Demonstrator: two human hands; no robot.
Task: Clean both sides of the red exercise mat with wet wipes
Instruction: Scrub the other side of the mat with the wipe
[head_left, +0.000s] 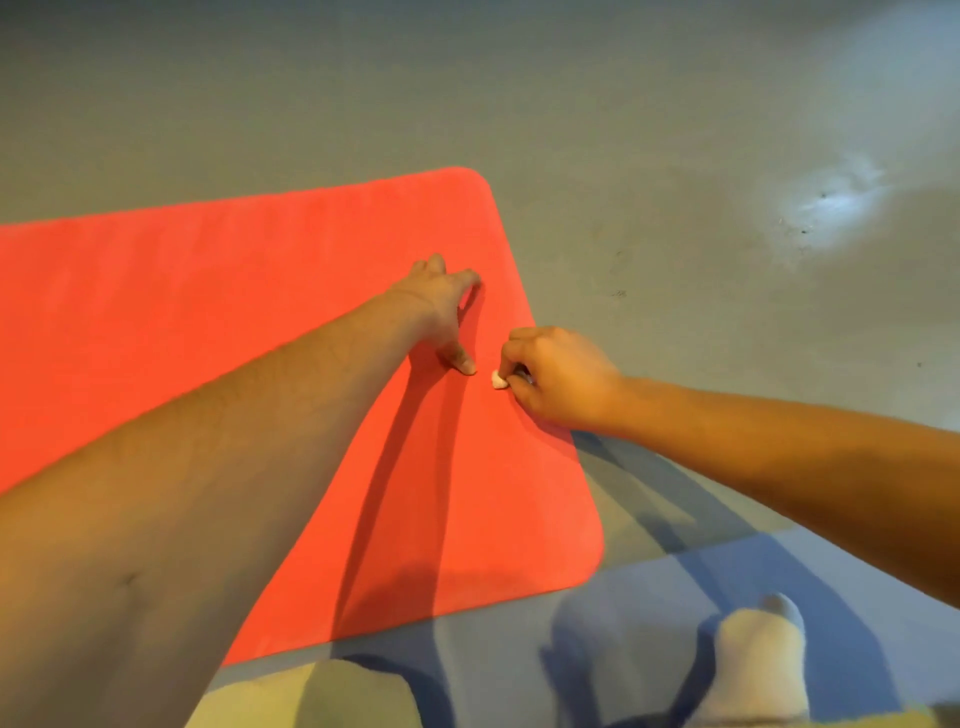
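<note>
Grey floor (675, 130) bears the red exercise mat (208, 322), lying flat. A balled wet wipe (498, 379) touches it, pinched in the curled fingers of the right hand (558, 382). The left hand (441, 306) presses down beside, fingers spread. So small a wad may skip patches, or ruck the mat if that brace slips.

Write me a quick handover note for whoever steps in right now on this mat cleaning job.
Left hand: fingers spread, pressing down on the red mat near its right end.
Right hand: pinches a small balled-up white wipe against the mat, close to its right edge.
The mat lies flat on the grey floor, one face up.
Done: cannot tell how much of this face is wiped, or whether the underside was cleaned.
Left: probably finish this face, then check the other side.
</note>
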